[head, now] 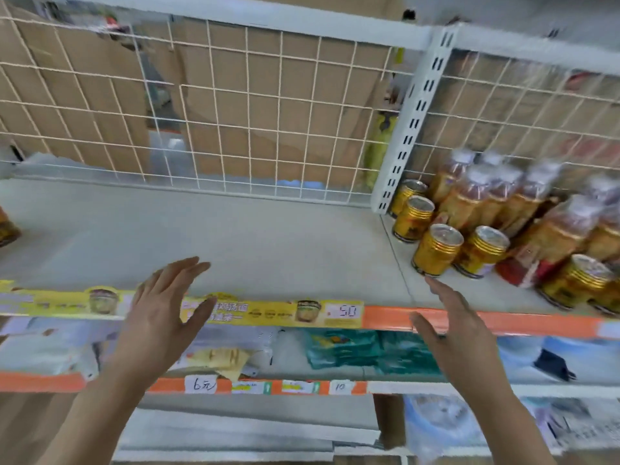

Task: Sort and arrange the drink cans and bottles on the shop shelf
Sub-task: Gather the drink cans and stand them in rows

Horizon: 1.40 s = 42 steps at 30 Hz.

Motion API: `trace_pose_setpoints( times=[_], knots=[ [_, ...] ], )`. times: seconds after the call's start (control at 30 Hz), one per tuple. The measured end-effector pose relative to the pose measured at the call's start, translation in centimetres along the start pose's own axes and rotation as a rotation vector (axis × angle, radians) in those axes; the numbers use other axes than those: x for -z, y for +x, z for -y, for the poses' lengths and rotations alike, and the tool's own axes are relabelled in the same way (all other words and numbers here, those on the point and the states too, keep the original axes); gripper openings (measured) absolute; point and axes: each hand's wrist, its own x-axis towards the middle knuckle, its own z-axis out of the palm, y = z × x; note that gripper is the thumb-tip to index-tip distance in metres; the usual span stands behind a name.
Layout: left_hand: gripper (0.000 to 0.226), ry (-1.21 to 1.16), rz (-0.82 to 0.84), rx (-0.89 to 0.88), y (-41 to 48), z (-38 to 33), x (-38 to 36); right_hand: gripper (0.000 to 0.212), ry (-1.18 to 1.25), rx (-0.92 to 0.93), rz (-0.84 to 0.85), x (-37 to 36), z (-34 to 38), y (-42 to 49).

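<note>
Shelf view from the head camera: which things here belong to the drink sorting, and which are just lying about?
Belong to the job: gold cans, amber drink bottles, the shelf board, left hand and right hand, both open and empty.

Just there: cardboard boxes behind the wire mesh, teal packets one shelf down, handwritten price tags.

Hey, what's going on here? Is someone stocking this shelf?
A person is sorting drinks on a shop shelf. Right now both hands are open and hold nothing: the left hand and the right hand hover at the shelf's front edge. The gold cans and the bottles stand grouped on the right, past the white upright post, with the bottles mostly behind the cans. The right hand is nearer the cans but touches none.
</note>
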Motion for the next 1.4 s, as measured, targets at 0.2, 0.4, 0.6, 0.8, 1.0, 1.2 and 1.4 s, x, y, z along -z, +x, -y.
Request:
trace_pose_setpoints(
  times=[0.2, 0.4, 0.6, 0.8, 1.0, 1.2, 1.4],
  knots=[
    [0.057, -0.029, 0.030, -0.100, 5.6, -8.1, -6.2, 0.055, -0.029, -0.086, -0.048, 4.2, -9.8, 2.5],
    [0.059, -0.104, 0.047, -0.170, 10.8, -15.3, -12.4, 0.055, -0.018, -0.119, -0.055, 5.3, -16.6, 6.5],
    [0.066, -0.139, 0.131, -0.242, 15.5, -22.0, -17.6, 0.058, 0.051, -0.048, -0.013, 3.9, -19.7, 11.5],
    [0.088, -0.363, 0.354, -0.179, 17.1, -27.7, -21.7, 0.089, 0.159, -0.093, 0.162, 1.8, -19.8, 15.3],
    [0.084, -0.659, 0.196, 0.052, 16.0, -28.7, -24.5, 0.092, 0.264, -0.183, 0.103, 0.1, -19.6, 16.0],
    [0.073, -0.651, 0.168, 0.023, 15.1, -27.6, -23.4, 0.069, 0.428, -0.152, 0.153, 0.3, -19.6, 14.4],
    [0.069, -0.735, 0.064, 0.083, 13.2, -25.9, -21.2, 0.073, 0.541, -0.123, 0.123, -0.6, -17.9, 12.2]
  ],
)
